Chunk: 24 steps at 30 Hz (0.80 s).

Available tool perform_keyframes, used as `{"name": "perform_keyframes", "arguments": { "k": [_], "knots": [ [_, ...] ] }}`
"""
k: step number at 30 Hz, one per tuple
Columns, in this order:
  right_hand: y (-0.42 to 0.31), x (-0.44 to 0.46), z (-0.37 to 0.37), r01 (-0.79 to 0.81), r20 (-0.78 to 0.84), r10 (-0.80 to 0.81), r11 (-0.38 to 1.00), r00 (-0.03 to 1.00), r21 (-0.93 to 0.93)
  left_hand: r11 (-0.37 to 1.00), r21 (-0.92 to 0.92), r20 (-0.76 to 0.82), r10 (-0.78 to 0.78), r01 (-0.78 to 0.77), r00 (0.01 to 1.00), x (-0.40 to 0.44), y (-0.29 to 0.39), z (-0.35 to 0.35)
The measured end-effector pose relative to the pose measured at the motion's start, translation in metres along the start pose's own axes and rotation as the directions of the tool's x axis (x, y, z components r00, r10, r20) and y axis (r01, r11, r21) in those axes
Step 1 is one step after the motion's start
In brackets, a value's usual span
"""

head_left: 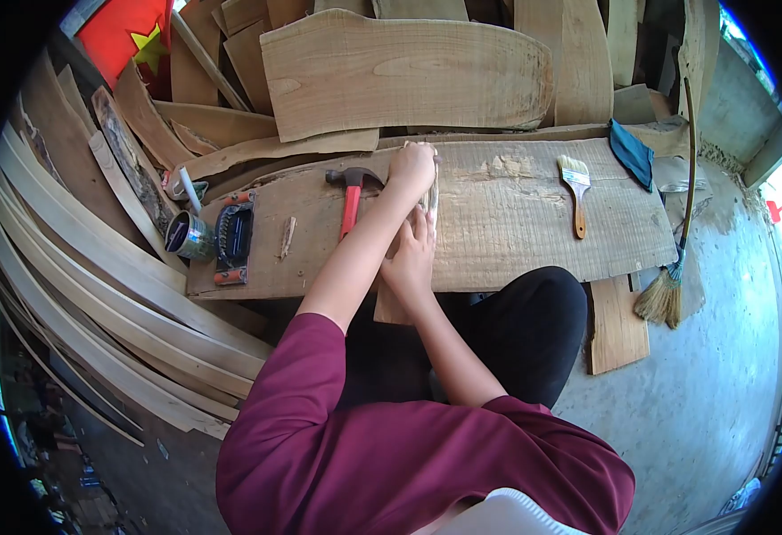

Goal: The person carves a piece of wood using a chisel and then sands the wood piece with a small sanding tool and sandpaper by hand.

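Note:
My left hand (413,168) is closed at the far side of the plank bench (498,241), its fingers wrapped round something the hand hides. Nearer to me, my right hand (411,260) grips a narrow piece of wood (392,305), thumb to the left and fingers forward. A pale, rough-edged strip (433,192) shows beside the fingers of both hands; whether it belongs to the same piece, I cannot tell. Left of my forearms lies a claw hammer (352,198) with a red handle, partly covered by my left arm.
On the bench's left are a sanding block (234,238), a tin can (189,235) and a wood splinter (288,237). A paintbrush (576,192) and a blue cloth (632,154) lie right. A broom (663,296) leans at the right end. Boards (409,76) stand behind; curved strips (106,259) fill the left.

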State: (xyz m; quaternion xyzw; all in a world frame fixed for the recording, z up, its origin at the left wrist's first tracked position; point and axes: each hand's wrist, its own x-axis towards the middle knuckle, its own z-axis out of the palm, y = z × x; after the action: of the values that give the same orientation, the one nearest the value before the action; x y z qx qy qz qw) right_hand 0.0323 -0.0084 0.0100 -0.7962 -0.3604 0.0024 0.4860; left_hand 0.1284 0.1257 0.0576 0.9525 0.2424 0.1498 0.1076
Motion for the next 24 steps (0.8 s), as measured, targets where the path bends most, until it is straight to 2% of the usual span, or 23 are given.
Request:
{"name": "perform_keyframes", "arguments": {
  "k": [2,5,7,10,14,16,20,22,24],
  "knots": [
    [-0.001,0.0,0.0,0.007,0.002,-0.007,1.0,1.0,-0.007,0.999,0.051,-0.04,0.004,-0.002,0.999,0.001,0.0,0.003],
    [-0.002,0.0,0.001,0.009,-0.007,-0.009,1.0,1.0,-0.021,0.999,-0.022,-0.037,-0.032,0.031,0.999,0.016,-0.004,0.013],
    [-0.001,0.0,0.001,-0.01,0.002,0.01,1.0,1.0,0.006,0.992,0.037,-0.098,-0.113,0.117,0.989,0.032,-0.003,0.02],
    [0.0,0.005,0.003,-0.006,0.01,0.006,1.0,1.0,0.014,0.983,-0.02,-0.024,-0.183,0.183,0.983,0.04,-0.003,0.019],
    [-0.001,0.003,0.003,0.0,0.013,0.0,1.0,1.0,0.013,0.994,-0.05,-0.027,-0.103,0.101,0.994,0.014,-0.005,0.015],
    [-0.002,0.001,0.005,-0.017,0.023,0.017,1.0,1.0,0.0,0.997,-0.019,-0.081,-0.078,0.077,0.994,0.001,0.001,0.007],
    [-0.002,-0.001,0.006,-0.022,0.026,0.022,1.0,0.999,-0.008,0.99,-0.087,-0.009,-0.115,0.114,0.993,0.007,0.004,0.005],
    [0.001,0.0,0.007,0.017,0.006,-0.017,1.0,1.0,-0.002,0.98,-0.009,-0.065,-0.198,0.198,0.978,0.026,0.004,0.012],
    [0.002,0.001,0.007,0.02,-0.001,-0.02,1.0,1.0,-0.001,0.977,0.024,-0.07,-0.208,0.21,0.976,0.038,-0.001,0.023]
  ]
}}
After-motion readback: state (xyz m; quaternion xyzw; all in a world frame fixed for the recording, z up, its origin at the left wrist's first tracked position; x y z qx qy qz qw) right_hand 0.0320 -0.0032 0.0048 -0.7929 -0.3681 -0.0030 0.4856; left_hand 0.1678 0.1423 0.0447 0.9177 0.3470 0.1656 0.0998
